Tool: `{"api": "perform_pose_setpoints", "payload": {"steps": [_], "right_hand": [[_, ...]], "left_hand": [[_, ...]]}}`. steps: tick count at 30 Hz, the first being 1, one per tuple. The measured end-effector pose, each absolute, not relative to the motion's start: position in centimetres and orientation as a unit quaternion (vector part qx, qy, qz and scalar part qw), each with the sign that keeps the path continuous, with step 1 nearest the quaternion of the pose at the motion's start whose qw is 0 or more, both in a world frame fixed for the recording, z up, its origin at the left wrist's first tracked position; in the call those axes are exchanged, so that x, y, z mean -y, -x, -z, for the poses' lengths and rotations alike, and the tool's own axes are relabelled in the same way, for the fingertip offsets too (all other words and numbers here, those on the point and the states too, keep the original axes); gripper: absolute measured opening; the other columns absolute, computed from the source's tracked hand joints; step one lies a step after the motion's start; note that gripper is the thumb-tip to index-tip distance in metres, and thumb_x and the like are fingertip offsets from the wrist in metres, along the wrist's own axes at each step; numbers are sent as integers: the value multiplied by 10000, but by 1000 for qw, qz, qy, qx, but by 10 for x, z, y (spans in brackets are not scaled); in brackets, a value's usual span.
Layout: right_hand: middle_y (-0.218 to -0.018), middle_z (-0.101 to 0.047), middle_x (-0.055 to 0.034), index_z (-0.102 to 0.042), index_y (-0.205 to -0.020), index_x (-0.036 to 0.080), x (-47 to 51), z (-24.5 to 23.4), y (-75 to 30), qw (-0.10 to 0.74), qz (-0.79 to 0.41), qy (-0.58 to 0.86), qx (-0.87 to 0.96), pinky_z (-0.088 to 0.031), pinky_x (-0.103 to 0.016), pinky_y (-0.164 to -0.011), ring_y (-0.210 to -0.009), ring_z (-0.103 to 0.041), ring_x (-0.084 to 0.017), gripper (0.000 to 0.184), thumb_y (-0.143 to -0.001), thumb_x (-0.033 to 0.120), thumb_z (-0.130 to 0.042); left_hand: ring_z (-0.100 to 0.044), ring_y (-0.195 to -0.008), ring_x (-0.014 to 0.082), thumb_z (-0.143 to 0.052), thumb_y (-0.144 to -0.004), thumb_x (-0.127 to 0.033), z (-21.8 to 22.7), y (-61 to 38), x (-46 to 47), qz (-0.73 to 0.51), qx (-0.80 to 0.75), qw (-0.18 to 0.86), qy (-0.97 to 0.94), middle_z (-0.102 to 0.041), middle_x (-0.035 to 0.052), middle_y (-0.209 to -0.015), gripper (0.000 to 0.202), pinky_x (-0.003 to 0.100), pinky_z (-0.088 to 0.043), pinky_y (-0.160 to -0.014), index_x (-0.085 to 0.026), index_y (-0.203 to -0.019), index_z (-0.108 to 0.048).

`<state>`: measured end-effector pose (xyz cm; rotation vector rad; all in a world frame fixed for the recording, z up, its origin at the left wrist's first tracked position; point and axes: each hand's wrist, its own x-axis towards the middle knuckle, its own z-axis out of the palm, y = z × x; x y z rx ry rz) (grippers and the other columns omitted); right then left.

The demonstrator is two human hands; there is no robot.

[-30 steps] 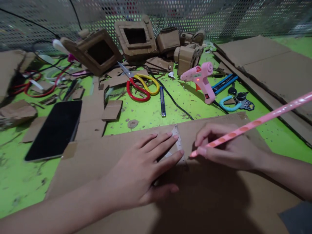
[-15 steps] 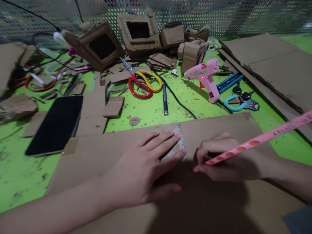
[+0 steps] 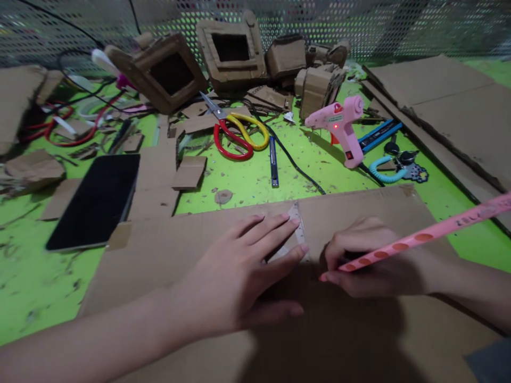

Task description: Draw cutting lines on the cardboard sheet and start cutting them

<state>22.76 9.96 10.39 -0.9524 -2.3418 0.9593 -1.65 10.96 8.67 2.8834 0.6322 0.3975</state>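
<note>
My left hand [image 3: 235, 276] lies flat with fingers spread on a small clear ruler [image 3: 296, 226], pressing it onto a large brown cardboard sheet [image 3: 167, 250]. My right hand [image 3: 371, 263] is closed round a long pink pencil [image 3: 423, 236] with orange dots. Its tip touches the cardboard just right of the ruler's edge. The pencil's tail points up and to the right.
On the green mat behind lie red-and-yellow scissors [image 3: 235, 135], a blue utility knife [image 3: 273, 162], a pink glue gun [image 3: 339, 127] with its light on, keys [image 3: 395, 162], a black phone [image 3: 98, 199], cardboard boxes [image 3: 167, 72], scraps and red cables [image 3: 59, 125]. Cardboard sheets [image 3: 447, 101] stack at the right.
My right hand has drawn the pencil tip down along the ruler's edge toward me. My left hand has stayed on the ruler. The view has shifted slightly.
</note>
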Motion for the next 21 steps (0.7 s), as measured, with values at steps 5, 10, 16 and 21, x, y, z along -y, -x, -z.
{"api": "perform_pose_setpoints", "payload": {"steps": [5, 10, 16, 21], "right_hand": [[-559, -631, 52, -594, -694, 191, -100, -106, -226, 195, -355, 370, 836, -348, -151, -461, -430, -476, -36, 95, -784, 213, -611], [-553, -619, 55, -588, -697, 190, -99, -107, -226, 201, -354, 364, 838, -352, -149, -471, -437, -474, -34, 95, -789, 212, -599], [-596, -645, 57, -587, -705, 180, -99, -106, -225, 197, -374, 396, 815, -357, -118, -466, -464, -490, -23, 84, -784, 197, -610], [-559, -616, 55, -598, -698, 174, -100, -109, -225, 171, -407, 400, 804, -340, -138, -452, -444, -451, -30, 86, -776, 210, -601]], "left_hand": [[-404, -1336, 325, -414, -885, -609, -86, 15, -110, -135, -213, 86, -964, -482, 172, -1411, 601, 513, -367, -1044, -173, -1269, -567], [-396, -1343, 325, -395, -886, -623, -86, 15, -109, -139, -217, 80, -963, -471, 175, -1419, 617, 521, -367, -1041, -172, -1272, -561], [-417, -1327, 334, -398, -886, -623, -87, 15, -110, -141, -211, 77, -964, -486, 182, -1404, 618, 524, -388, -1020, -165, -1263, -570], [-400, -1341, 326, -395, -885, -627, -88, 15, -110, -126, -213, 69, -966, -470, 181, -1418, 634, 517, -375, -1036, -166, -1292, -551]]}}
